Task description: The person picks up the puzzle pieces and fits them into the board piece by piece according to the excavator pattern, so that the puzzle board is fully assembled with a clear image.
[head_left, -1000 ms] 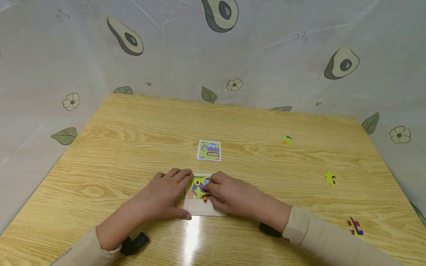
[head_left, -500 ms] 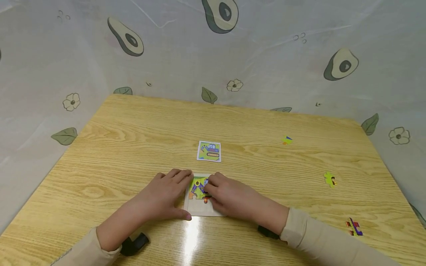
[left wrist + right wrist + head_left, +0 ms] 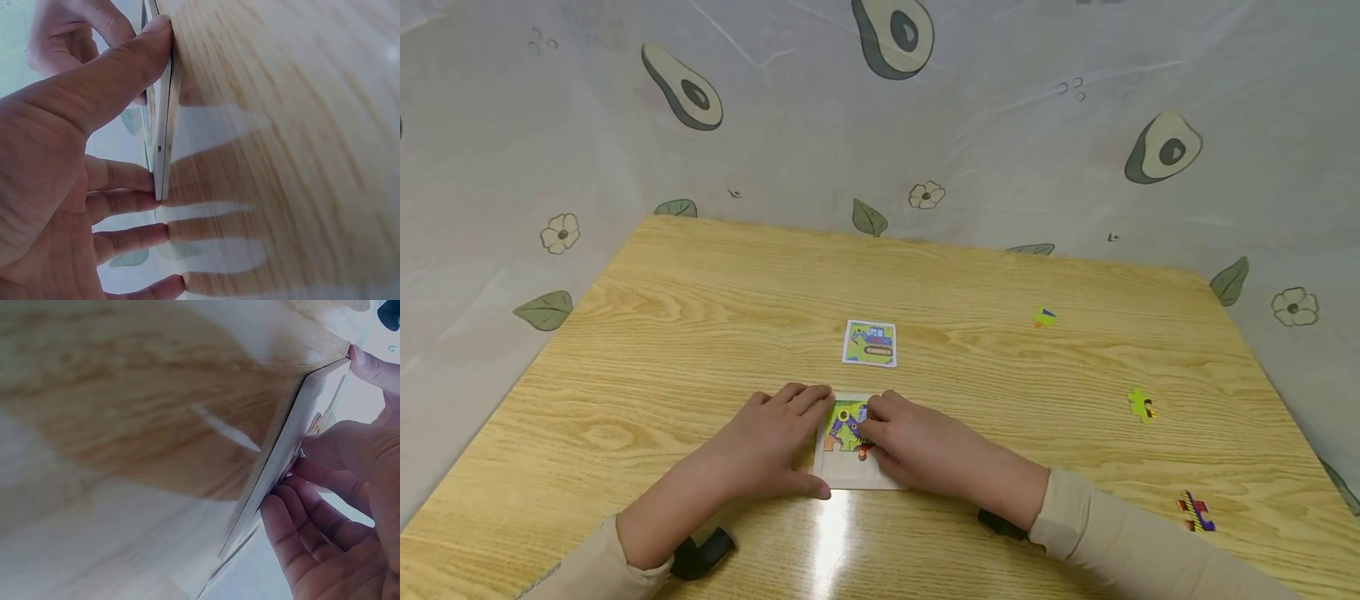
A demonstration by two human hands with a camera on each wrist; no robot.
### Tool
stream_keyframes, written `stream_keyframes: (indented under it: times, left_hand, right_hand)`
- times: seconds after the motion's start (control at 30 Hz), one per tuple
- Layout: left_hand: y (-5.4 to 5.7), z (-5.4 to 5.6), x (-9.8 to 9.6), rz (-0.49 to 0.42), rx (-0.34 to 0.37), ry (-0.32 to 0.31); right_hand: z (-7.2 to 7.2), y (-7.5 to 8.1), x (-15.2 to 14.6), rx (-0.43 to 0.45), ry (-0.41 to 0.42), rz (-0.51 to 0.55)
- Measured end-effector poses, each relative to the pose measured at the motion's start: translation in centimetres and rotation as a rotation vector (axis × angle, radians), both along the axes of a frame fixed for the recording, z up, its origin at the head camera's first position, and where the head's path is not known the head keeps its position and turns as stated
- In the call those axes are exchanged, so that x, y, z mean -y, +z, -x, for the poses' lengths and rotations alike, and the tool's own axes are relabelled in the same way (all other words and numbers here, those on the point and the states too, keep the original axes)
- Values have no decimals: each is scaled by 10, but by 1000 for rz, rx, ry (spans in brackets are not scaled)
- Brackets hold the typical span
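Observation:
A pale wooden puzzle tray [image 3: 857, 477] lies in front of me, its upper part filled with green, purple and orange pieces. My left hand [image 3: 778, 446] rests along the tray's left side, thumb at the near corner and nearly straight fingers at the far one; the left wrist view shows the outer fingertips on the table. Over the tray's right part, my right hand [image 3: 917, 442] pinches a puzzle piece [image 3: 862, 455] with a red knob showing. Its fingers hide most of that piece. In the right wrist view, other right-hand fingers [image 3: 284, 528] touch the tray's edge.
A small picture card [image 3: 870, 343] of a digger lies behind the tray. Loose puzzle pieces lie to the right: a green-and-blue one [image 3: 1044, 317], a green one [image 3: 1142, 406] and a purple-and-red one [image 3: 1196, 512]. A patterned curtain [image 3: 790, 125] hangs beyond the wooden table [image 3: 700, 275].
My right hand has shifted slightly over the tray, covering more of the piece it pinches. The left hand stays in place. The whole view has moved a little.

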State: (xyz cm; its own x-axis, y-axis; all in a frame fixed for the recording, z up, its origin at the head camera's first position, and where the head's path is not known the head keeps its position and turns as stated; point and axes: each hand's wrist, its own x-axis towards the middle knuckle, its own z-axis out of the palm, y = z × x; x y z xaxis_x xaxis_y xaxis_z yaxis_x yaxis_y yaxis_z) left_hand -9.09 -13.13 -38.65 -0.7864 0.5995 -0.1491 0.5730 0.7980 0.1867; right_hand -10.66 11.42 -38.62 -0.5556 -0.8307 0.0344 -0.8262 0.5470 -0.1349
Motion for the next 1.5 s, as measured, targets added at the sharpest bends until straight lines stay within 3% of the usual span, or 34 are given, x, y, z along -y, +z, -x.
stream_keyframes:
  times: [1.1,1.33,1.5]
  left_hand:
    - [-2,1,1,-2,7,1]
    - [-2,1,1,-8,12,5]
    - [-2,2,-1,0,18,2]
  right_hand:
    - [-4,6,-11,116,-19,13]
    - [-8,13,-43,189,-112,57]
    - [-15,20,-76,178,-203,95]
